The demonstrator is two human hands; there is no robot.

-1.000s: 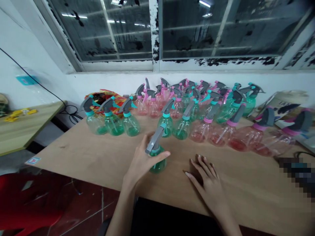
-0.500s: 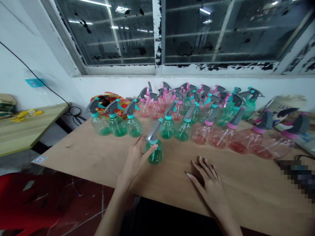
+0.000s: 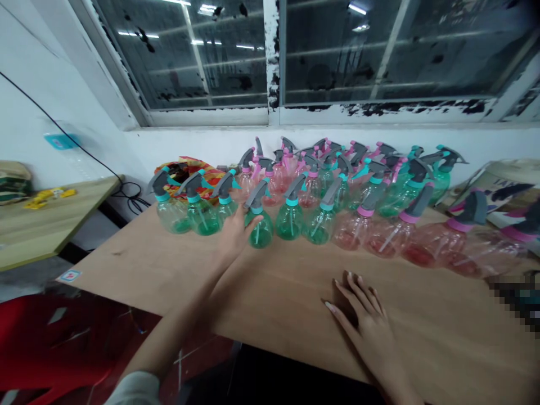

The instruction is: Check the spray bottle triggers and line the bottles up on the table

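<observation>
My left hand (image 3: 234, 233) is closed around the left side of a green spray bottle (image 3: 260, 230) with a grey trigger head and teal collar. The bottle stands upright in the front row, between another green spray bottle (image 3: 226, 208) on its left and a green one (image 3: 289, 219) on its right. Part of its body is behind my thumb. My right hand (image 3: 366, 315) rests on the wooden table (image 3: 287, 292) with fingers spread, holding nothing. Pink spray bottles (image 3: 351, 229) with pink collars continue the row to the right, nearest to that hand.
Several more pink and green spray bottles (image 3: 310, 185) crowd behind the front row, below the window. A red-and-yellow patterned bag (image 3: 181, 169) lies at the back left. A printed bag (image 3: 502, 185) stands at the right. A red chair (image 3: 50, 349) is at lower left.
My left hand has moved the green spray bottle away from me, from in front of the row into the row. My right hand stays on the table.
</observation>
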